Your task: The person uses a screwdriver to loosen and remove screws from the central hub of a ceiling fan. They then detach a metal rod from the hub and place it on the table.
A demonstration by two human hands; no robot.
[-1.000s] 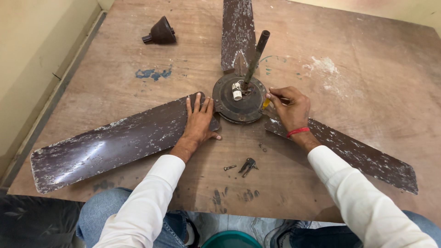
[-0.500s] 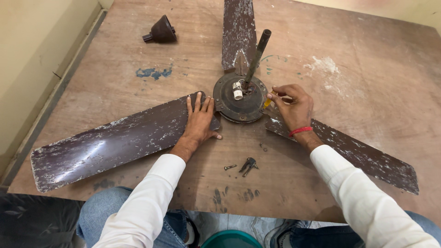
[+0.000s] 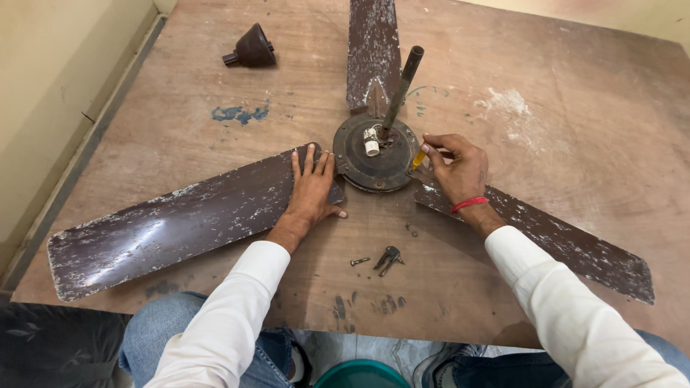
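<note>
the ceiling fan (image 3: 374,154) lies flat on the brown wooden board (image 3: 575,144), its round dark motor hub in the upper middle of the frame. a dark rod (image 3: 401,90) stands up out of the hub and tilts toward the upper right, and a small white part (image 3: 371,146) sits on the hub just beside the foot of the rod. three worn brown blades run out from the hub: one blade (image 3: 187,223) to the lower left, one blade (image 3: 370,50) straight up to the top edge, one blade (image 3: 553,241) to the lower right.

my left hand (image 3: 310,190) is open, palm down and fingers spread, pressed flat on the inner end of the lower-left blade, fingertips just beside the hub rim. my right hand (image 3: 456,169) is clenched around a small tool with a yellow handle (image 3: 418,159), whose tip meets the right rim of the hub; the hand rests over the root of the lower-right blade. a red band (image 3: 468,205) circles that wrist, and both arms wear white sleeves.

below the hub, between my forearms, a small dark metal piece (image 3: 388,259) lies on the board with a loose screw (image 3: 359,261) just to its left. in the upper left of the frame a dark cone-shaped cover (image 3: 251,49) lies on its side, well apart from the fan, with a blue paint smear (image 3: 238,113) below it. a pale scuffed patch (image 3: 507,104) marks the board in the upper right. along the bottom edge i see my blue jeans (image 3: 165,330) and the rim of a green tub (image 3: 363,373).
</note>
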